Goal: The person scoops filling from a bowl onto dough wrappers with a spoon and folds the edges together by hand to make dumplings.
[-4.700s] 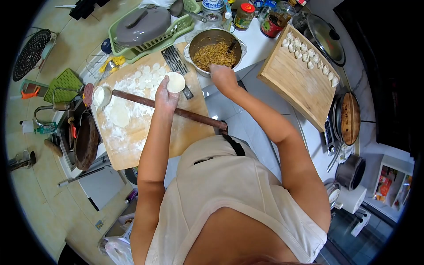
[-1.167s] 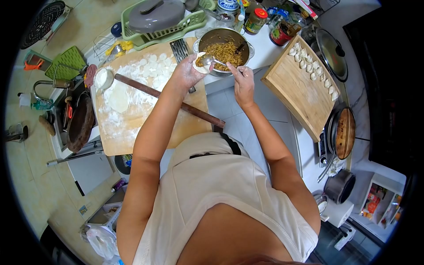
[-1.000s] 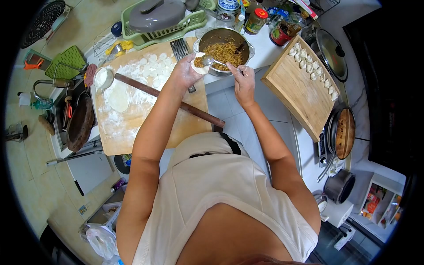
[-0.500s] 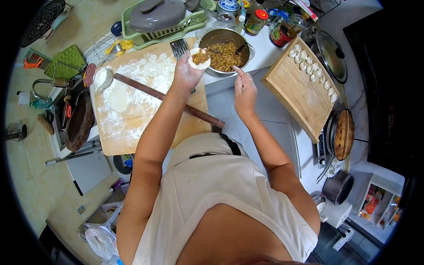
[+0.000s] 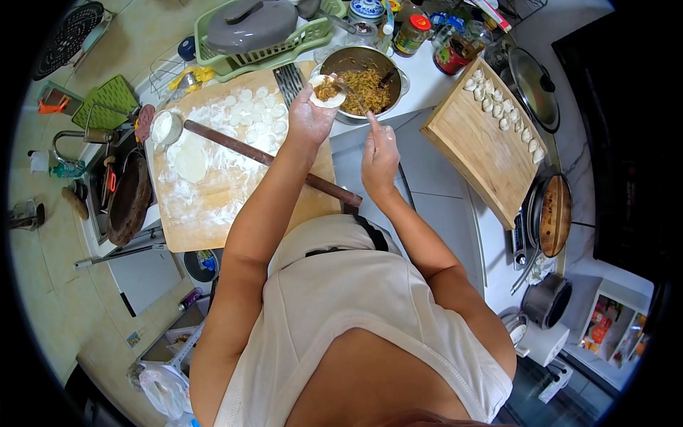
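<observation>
My left hand (image 5: 311, 127), dusted with flour, holds a round dumpling wrapper (image 5: 326, 102) with a mound of brown filling (image 5: 326, 90) on it. My right hand (image 5: 380, 154) grips the handle of a thin spoon (image 5: 355, 97), whose head reaches the filling at the wrapper's right edge. Both hands are over the near left side of a metal pot (image 5: 405, 85) holding chopped filling (image 5: 367, 85). Left of my left hand, a floured wooden board (image 5: 213, 231) carries several round wrappers (image 5: 254, 112), a larger dough sheet (image 5: 191, 163) and a long rolling pin (image 5: 242, 148).
A tilted wooden tray (image 5: 473, 153) at right carries rows of folded dumplings (image 5: 506, 110). A slotted turner (image 5: 289, 80) lies beside the pot. A flour bowl (image 5: 166, 127) sits at the board's left corner. Jars (image 5: 413, 35) and a green dish rack (image 5: 263, 55) line the back.
My right hand has moved left and slightly down, bringing the spoon to the wrapper. My left hand has shifted a little right with the filled wrapper.
</observation>
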A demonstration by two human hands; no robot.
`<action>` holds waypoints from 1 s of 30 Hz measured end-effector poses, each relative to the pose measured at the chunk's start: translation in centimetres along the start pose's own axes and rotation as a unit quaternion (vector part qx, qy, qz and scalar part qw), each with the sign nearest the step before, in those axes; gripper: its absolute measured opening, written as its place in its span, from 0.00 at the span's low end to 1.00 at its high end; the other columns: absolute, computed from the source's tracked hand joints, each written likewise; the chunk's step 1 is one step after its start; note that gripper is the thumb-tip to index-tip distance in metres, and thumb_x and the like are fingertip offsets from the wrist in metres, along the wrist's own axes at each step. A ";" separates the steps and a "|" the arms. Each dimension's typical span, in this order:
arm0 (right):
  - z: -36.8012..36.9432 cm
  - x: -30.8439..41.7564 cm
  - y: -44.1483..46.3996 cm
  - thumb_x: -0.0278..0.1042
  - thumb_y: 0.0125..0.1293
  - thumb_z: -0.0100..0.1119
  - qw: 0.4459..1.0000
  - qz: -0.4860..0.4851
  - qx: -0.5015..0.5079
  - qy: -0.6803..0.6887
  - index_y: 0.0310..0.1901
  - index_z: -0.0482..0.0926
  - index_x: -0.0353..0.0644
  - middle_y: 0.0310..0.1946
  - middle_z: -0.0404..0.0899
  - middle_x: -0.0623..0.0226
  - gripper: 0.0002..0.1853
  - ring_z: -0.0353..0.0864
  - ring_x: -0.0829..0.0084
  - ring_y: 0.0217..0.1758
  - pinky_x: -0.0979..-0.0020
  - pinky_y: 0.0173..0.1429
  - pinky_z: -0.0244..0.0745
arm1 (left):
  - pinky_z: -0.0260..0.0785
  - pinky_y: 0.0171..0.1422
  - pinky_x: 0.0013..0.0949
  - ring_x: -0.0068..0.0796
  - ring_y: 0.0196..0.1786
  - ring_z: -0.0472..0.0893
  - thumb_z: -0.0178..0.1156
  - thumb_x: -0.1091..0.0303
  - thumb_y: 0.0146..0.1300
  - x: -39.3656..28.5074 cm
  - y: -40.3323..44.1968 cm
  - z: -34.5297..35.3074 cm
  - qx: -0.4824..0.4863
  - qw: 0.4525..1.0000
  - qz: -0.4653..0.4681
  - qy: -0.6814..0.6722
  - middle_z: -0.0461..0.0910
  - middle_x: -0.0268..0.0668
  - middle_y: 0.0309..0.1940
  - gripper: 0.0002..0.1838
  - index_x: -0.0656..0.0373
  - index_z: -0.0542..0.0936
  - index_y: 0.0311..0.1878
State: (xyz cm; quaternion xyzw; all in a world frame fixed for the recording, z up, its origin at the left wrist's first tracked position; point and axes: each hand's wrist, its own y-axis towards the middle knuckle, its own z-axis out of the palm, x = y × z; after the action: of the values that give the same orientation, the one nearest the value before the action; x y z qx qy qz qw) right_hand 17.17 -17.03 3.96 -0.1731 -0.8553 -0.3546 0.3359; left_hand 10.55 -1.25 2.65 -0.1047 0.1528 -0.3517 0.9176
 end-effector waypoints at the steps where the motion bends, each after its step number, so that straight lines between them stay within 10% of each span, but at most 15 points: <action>1: 0.1 0.1 -0.1 0.18 0.58 0.49 1.000 0.001 0.010 0.002 0.60 0.71 0.39 0.33 0.72 0.44 0.26 0.73 0.47 0.35 0.57 0.39 0.69 | 0.55 0.72 0.50 0.45 0.64 0.68 0.40 0.65 0.70 0.1 0.0 0.1 0.001 1.000 -0.002 -0.002 0.70 0.50 0.59 0.21 0.68 0.65 0.61; 30: -0.4 1.1 -0.1 0.17 0.53 0.51 0.996 -0.049 0.065 -0.043 0.59 0.69 0.34 0.34 0.72 0.47 0.27 0.74 0.49 0.34 0.56 0.35 0.71 | 0.56 0.70 0.51 0.51 0.64 0.67 0.36 0.63 0.72 0.6 0.0 -0.7 0.011 1.000 -0.010 -0.002 0.68 0.53 0.60 0.22 0.69 0.62 0.62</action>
State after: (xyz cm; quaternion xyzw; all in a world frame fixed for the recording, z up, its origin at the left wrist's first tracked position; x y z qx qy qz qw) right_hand 16.52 -17.30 4.88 -0.1239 -0.8976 -0.3062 0.2919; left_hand 10.73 -1.66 1.88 -0.0971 0.1463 -0.3625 0.9153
